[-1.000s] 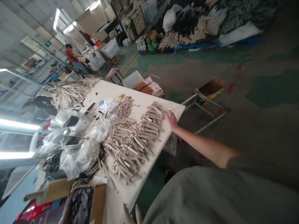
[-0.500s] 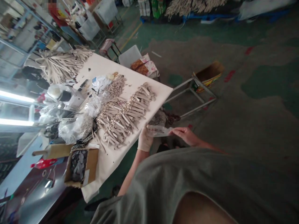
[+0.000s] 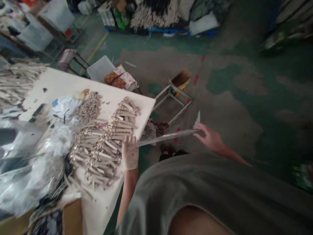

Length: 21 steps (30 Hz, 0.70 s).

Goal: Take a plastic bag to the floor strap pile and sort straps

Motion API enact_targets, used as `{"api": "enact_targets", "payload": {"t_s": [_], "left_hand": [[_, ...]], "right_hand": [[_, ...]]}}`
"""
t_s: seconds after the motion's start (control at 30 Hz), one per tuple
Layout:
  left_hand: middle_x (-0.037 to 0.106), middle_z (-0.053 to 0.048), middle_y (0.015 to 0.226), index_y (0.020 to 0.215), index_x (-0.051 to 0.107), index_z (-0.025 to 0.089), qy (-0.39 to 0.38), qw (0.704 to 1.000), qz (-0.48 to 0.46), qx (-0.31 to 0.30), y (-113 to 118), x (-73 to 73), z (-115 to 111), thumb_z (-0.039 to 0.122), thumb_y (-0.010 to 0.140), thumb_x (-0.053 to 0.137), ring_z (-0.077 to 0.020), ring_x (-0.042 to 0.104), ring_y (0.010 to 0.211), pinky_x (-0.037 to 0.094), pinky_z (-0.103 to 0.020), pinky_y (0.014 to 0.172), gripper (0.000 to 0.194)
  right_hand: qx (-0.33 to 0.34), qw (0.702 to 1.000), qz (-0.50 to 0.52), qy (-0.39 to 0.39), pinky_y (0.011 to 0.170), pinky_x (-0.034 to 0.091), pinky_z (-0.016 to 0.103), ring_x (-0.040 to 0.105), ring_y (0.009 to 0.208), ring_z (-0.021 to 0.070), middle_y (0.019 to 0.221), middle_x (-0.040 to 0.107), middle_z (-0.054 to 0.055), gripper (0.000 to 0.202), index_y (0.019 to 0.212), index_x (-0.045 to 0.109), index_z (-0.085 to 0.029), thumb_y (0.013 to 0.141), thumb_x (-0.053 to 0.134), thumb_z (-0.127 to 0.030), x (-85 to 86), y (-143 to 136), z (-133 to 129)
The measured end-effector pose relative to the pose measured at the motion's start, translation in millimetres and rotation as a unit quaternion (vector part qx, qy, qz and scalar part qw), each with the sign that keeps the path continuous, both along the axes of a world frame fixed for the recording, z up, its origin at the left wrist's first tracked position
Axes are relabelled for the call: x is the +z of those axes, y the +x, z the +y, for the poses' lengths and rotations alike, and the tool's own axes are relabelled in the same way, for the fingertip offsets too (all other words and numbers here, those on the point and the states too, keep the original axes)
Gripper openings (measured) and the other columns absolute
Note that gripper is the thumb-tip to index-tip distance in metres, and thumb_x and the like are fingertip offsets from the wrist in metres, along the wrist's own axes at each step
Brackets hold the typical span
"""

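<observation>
Both hands grip a clear plastic bag (image 3: 166, 137) stretched off the desk's (image 3: 144, 107) right edge — gloved left hand (image 3: 130, 153) near beige straps (image 3: 107, 140), bare right hand (image 3: 210, 138) over the floor; a metal frame (image 3: 171, 99) stands beyond.

We see a clear plastic bag (image 3: 166, 137), long and narrow, stretched nearly flat and seen edge-on, so it reads as a thin pale strip. It runs level beyond the near edge of the white table (image 3: 61, 85), one end at the table corner, the other out over the floor, where a corner of it sticks up.
</observation>
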<state>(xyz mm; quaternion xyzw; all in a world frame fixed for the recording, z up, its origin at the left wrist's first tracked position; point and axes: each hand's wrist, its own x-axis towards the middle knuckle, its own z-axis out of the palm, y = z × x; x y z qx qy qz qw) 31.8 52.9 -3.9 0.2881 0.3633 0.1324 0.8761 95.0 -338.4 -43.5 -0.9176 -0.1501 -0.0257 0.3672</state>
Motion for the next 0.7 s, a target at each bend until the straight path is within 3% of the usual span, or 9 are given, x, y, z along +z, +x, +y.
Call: {"api": "enact_targets", "payload": {"t_s": [0.07,0.13,0.27,0.37,0.5,0.6,0.7], "left_hand": [[0.065,-0.003,0.135,0.116,0.072,0.028,0.011,1.000,0.009,-0.012,2,-7.7,11,0.038,0.108,0.029,-0.0181,0.062,0.122,0.050,-0.035,0.103,0.045],[0.064,0.000,0.137,0.117,0.072,0.030,0.010,0.999,0.013,-0.037,9,-18.8,24,0.037,0.107,0.030,-0.0162,0.058,0.127,0.048,-0.033,0.107,0.043],[0.066,0.001,0.133,0.116,0.072,0.032,0.012,0.996,0.007,-0.084,31,-27.9,28,0.034,0.107,0.030,-0.0130,0.058,0.127,0.048,-0.030,0.107,0.043],[0.070,-0.003,0.120,0.106,0.074,0.026,0.008,0.996,0.043,-0.075,52,-20.6,6,0.031,0.108,0.025,-0.0136,0.064,0.114,0.052,-0.031,0.099,0.050],[0.071,-0.003,0.099,0.100,0.072,0.021,0.010,0.992,0.121,-0.043,88,-18.7,-36,0.032,0.108,0.034,-0.0109,0.068,0.088,0.054,-0.026,0.084,0.041],[0.070,-0.003,0.098,0.101,0.070,0.021,0.044,0.987,0.156,-0.013,118,-23.6,-67,0.034,0.108,0.038,-0.0102,0.068,0.082,0.053,-0.025,0.080,0.035],[0.070,-0.003,0.108,0.107,0.069,0.023,0.062,0.984,0.164,0.002,147,-26.7,-100,0.037,0.107,0.039,-0.0108,0.068,0.088,0.053,-0.025,0.082,0.033]], "right_hand": [[0.035,0.992,0.039,-0.111,0.093,0.054,0.044,0.069,0.103,0.0282,0.110,0.073,0.010,0.037,0.130,0.064,-0.021,0.096,0.056,-0.031,-8.0,2,-10],[0.037,0.970,0.118,-0.209,0.086,0.052,0.038,0.069,0.098,0.0274,0.106,0.073,0.010,0.025,0.113,0.072,-0.022,0.098,0.052,-0.027,-15.6,-1,-20],[-0.070,0.927,0.266,-0.254,0.074,0.044,0.031,0.067,0.095,0.0235,0.107,0.073,0.007,0.029,0.101,0.074,-0.024,0.103,0.046,-0.030,-27.5,-27,-45],[-0.110,0.899,0.338,-0.256,0.067,0.041,0.032,0.067,0.087,0.0242,0.103,0.073,0.010,0.029,0.102,0.075,-0.022,0.104,0.048,-0.033,-41.4,-50,-65],[-0.132,0.859,0.426,-0.252,0.061,0.039,0.031,0.066,0.078,0.0239,0.093,0.074,0.010,0.025,0.098,0.075,-0.023,0.101,0.054,-0.037,-71.1,-58,-89],[-0.154,0.845,0.449,-0.247,0.062,0.040,0.031,0.066,0.081,0.0239,0.095,0.074,0.010,0.026,0.098,0.075,-0.023,0.100,0.055,-0.040,-88.5,-40,-111],[-0.177,0.840,0.446,-0.252,0.067,0.042,0.033,0.066,0.086,0.0249,0.104,0.074,0.010,0.024,0.103,0.075,-0.024,0.097,0.058,-0.040,-95.4,-3,-150]]}}
